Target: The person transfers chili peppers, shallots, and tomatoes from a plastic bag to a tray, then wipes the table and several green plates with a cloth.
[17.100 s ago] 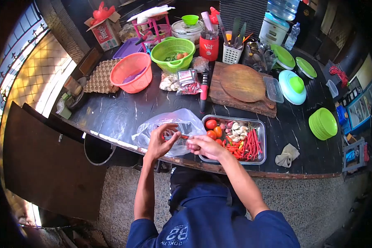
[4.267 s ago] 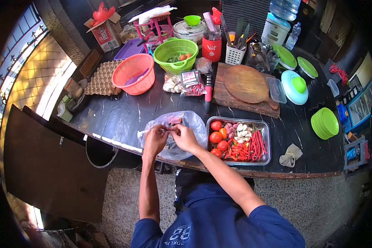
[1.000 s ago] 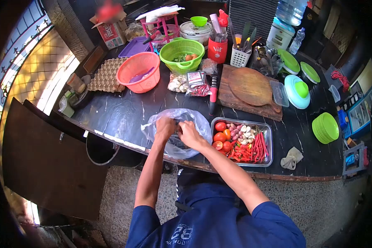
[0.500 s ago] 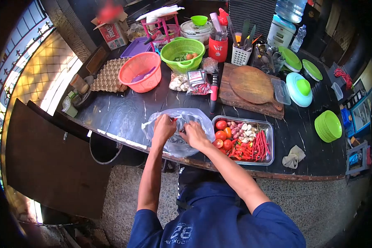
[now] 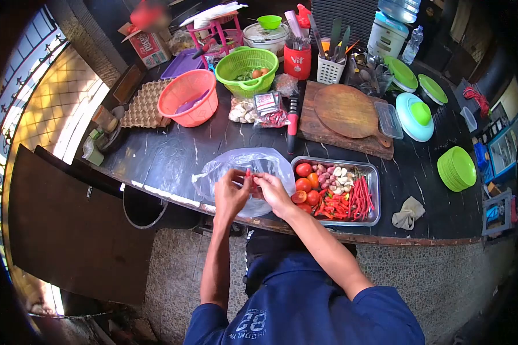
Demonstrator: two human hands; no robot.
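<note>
Pinched one small red piece [image 5: 248,172] between left hand [image 5: 231,194] and right hand [image 5: 273,193], above one plastic bag [image 5: 275,163], near one tray [image 5: 377,192] of at least five tomatoes [image 5: 303,170].

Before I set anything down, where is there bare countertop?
A wide patch lies between the plastic bag, coral basket and egg tray; another between the metal tray, cloth and green plates. Crowded: around the green colander, and over the bag, where the left hand and right hand sit close together.
</note>
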